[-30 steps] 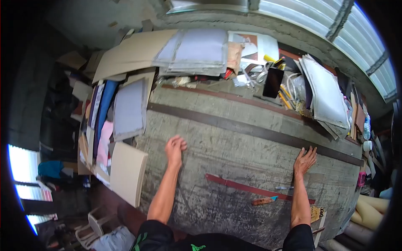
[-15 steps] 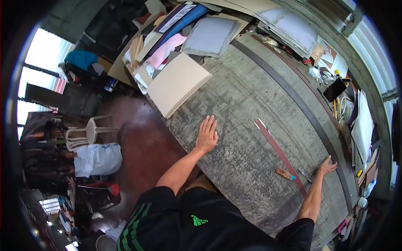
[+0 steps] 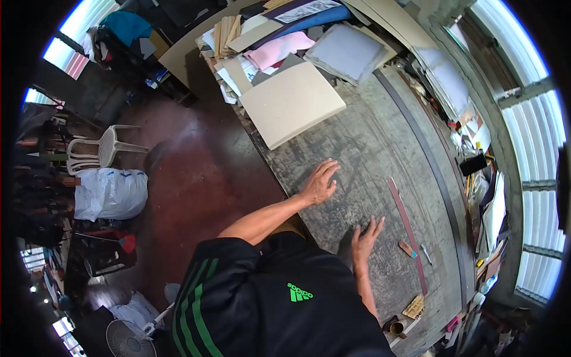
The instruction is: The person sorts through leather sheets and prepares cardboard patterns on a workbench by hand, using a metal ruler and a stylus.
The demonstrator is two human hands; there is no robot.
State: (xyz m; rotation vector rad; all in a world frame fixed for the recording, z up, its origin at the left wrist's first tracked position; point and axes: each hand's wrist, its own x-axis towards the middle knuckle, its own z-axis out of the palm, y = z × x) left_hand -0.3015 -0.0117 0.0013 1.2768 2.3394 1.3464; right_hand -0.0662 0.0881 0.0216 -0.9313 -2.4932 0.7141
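My left hand [image 3: 321,183] is near the left edge of the worn grey tabletop [image 3: 333,217], its fingers stretched out and nothing in them. Lower and to the right, my right hand [image 3: 366,241] is open with fingers apart, close over the tabletop and also empty. Right of it lies a narrow reddish-brown strip [image 3: 407,226]. Beside that strip are a small brown piece with a blue end [image 3: 407,249] and a thin pen-like tool [image 3: 426,254]. A long dark band [image 3: 437,166] curves along the far right of the table.
A stack of beige boards [image 3: 292,104] sits at the table's far left corner, beside a pink cloth [image 3: 278,50] and grey sheets [image 3: 346,53]. A phone [image 3: 473,165] and clutter line the right edge. A cup [image 3: 394,326] stands near the front; a plastic chair [image 3: 107,146] is left.
My right hand has left the dark band and come left, nearer my left hand. My left hand has turned, its fingers now pointing more to the right. The camera view has shifted.
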